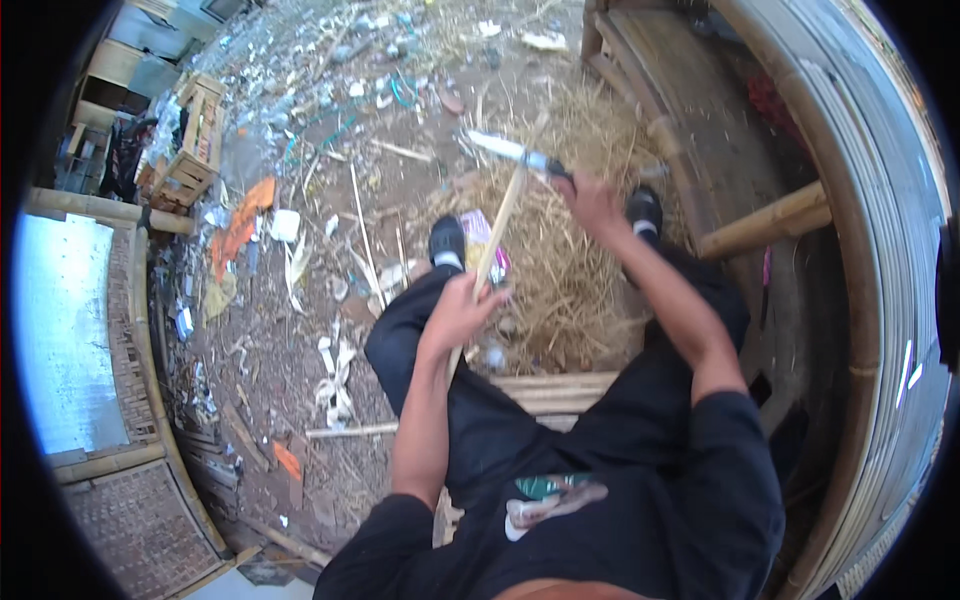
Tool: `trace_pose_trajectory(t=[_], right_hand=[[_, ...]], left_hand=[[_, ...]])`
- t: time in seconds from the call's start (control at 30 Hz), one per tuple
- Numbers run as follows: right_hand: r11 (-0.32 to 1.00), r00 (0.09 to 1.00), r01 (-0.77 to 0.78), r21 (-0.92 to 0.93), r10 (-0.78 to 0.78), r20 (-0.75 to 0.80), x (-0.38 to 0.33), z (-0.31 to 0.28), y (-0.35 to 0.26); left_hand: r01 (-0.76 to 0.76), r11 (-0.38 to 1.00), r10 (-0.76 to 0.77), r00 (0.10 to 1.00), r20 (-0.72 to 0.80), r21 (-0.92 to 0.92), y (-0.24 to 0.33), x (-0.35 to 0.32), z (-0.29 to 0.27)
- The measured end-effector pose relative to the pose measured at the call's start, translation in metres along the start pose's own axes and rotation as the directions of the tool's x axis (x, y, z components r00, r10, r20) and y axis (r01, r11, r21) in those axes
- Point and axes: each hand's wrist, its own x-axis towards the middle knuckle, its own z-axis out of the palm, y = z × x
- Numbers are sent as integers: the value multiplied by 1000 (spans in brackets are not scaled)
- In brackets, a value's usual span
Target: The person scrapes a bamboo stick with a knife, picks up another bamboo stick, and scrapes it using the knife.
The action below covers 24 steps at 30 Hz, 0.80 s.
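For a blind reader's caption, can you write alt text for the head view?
Seen from above, a seated person's right hand holds a knife against a thin bamboo strip gripped by the left hand. Straw-like shavings pile at their feet on littered dirt ground.

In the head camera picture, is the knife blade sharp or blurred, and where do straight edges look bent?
Head view: the knife in the right hand is smeared and glaring white; the bamboo strip in the left hand looks sharper; the bamboo wall curves toward the rim, fisheye bending; corners are black.
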Motion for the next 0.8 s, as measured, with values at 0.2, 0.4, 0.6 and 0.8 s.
trace_pose_trajectory(t=[0.2,0.4,0.6,0.8], right_hand=[[221,596,-797,563,130,793,10,-1,-28],[923,973,-165,347,95,210,-17,-12,-53],[945,932,172,279,-248,266,-73,-12,-83],[992,1000,16,123,-16,-1,29,-23,49]], left_hand=[[21,999,-21,1000,-9,-27,1,1,-8],[115,989,-110,993,47,-97,24,-2,-7],[-25,991,20,999,-40,-132,8,-4,-3],[55,976,-44,997,58,-209,-4,4,9]])
